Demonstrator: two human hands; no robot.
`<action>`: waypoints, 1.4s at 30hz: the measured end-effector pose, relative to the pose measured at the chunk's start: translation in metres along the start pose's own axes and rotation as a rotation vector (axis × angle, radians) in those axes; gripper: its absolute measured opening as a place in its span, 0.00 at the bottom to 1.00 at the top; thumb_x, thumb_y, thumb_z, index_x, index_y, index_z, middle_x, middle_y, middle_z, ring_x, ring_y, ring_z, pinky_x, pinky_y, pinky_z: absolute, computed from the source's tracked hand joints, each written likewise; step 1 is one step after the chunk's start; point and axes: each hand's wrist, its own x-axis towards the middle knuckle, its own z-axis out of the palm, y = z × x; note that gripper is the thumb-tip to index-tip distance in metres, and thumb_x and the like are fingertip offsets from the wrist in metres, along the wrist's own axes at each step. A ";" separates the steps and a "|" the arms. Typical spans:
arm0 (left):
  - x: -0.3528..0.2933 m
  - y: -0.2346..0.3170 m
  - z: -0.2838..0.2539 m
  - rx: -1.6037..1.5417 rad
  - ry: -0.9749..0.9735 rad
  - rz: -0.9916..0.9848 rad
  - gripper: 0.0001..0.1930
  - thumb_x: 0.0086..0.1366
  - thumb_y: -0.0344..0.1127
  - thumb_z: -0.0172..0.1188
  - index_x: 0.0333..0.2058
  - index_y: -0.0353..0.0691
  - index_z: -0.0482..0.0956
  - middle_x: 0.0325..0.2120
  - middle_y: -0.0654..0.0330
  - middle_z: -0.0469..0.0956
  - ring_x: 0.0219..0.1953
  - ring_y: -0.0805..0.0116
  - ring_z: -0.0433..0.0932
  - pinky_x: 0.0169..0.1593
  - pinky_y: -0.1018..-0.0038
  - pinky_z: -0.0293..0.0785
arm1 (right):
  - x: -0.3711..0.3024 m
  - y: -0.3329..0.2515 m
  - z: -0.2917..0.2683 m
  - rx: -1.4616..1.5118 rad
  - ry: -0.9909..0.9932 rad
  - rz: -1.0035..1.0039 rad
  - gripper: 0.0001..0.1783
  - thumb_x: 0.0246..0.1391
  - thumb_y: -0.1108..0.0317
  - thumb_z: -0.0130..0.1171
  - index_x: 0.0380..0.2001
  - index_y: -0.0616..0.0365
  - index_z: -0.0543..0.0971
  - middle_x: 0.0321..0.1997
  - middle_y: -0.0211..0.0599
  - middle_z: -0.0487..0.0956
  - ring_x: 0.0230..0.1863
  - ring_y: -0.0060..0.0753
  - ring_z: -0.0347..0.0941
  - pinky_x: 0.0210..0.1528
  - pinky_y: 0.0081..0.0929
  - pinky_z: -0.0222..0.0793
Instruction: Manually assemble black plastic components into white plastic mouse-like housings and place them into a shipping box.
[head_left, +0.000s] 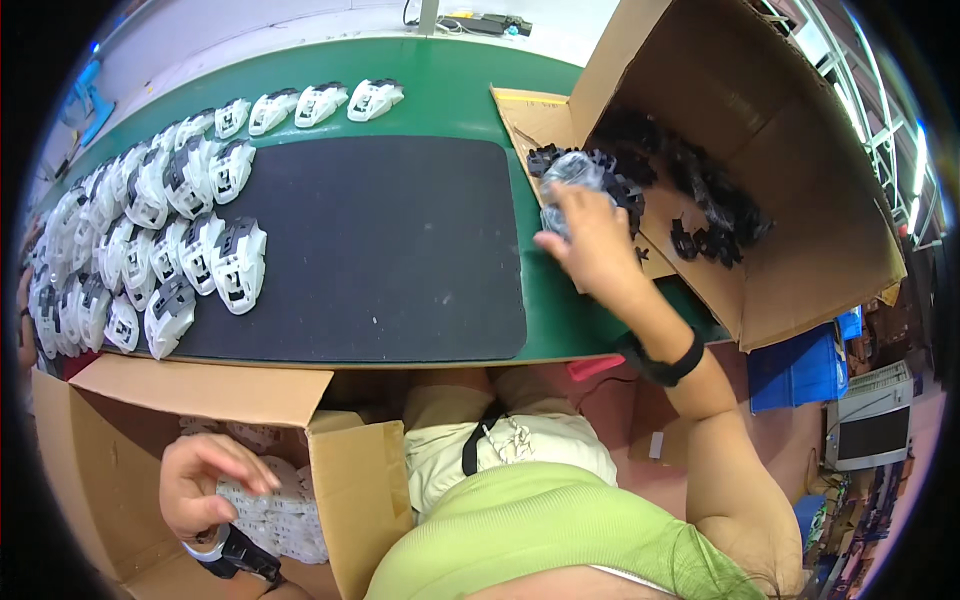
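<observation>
My right hand [595, 240] reaches over a heap of small black plastic parts [627, 190] at the mouth of a tipped cardboard box. Its fingertips touch or hover over a crumpled clear plastic bag [572, 170]; the thumb stands apart from the fingers. My left hand [212, 483] hangs over an open cardboard box [362, 490] at the lower left. Its fingers are loosely curled, the thumb is apart, and nothing shows between them. Inside that box lie several white plastic parts [285, 515], partly hidden by the hand.
Rows of white shells with black inserts [240, 265] cover the left of the green table [450, 80]. A dark mat [380, 250] lies in the middle. The large tipped box [800, 200] rises at the right with more black parts inside. A blue bin [800, 370] stands below it.
</observation>
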 end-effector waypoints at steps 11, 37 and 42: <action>-0.074 -0.161 -0.095 0.886 -0.078 -0.369 0.13 0.56 0.33 0.53 0.40 0.35 0.75 0.36 0.56 0.77 0.37 0.70 0.73 0.40 0.74 0.69 | -0.069 0.027 -0.020 0.059 -0.006 0.257 0.28 0.47 0.65 0.60 0.51 0.63 0.66 0.50 0.51 0.70 0.53 0.50 0.65 0.54 0.35 0.59; -0.117 -0.290 -0.202 1.488 0.720 -0.638 0.16 0.60 0.38 0.49 0.41 0.33 0.72 0.45 0.47 0.70 0.45 0.53 0.70 0.49 0.66 0.65 | 0.028 -0.070 -0.031 1.429 -0.170 0.184 0.10 0.55 0.71 0.53 0.40 0.62 0.72 0.30 0.28 0.74 0.29 0.17 0.70 0.31 0.15 0.67; -0.084 -0.045 -0.102 0.993 1.488 0.033 0.17 0.63 0.31 0.49 0.49 0.30 0.66 0.43 0.52 0.73 0.42 0.63 0.73 0.46 0.71 0.71 | 0.012 -0.062 -0.055 1.106 -0.243 0.041 0.17 0.49 0.83 0.47 0.44 0.63 0.72 0.33 0.31 0.72 0.32 0.22 0.67 0.35 0.16 0.65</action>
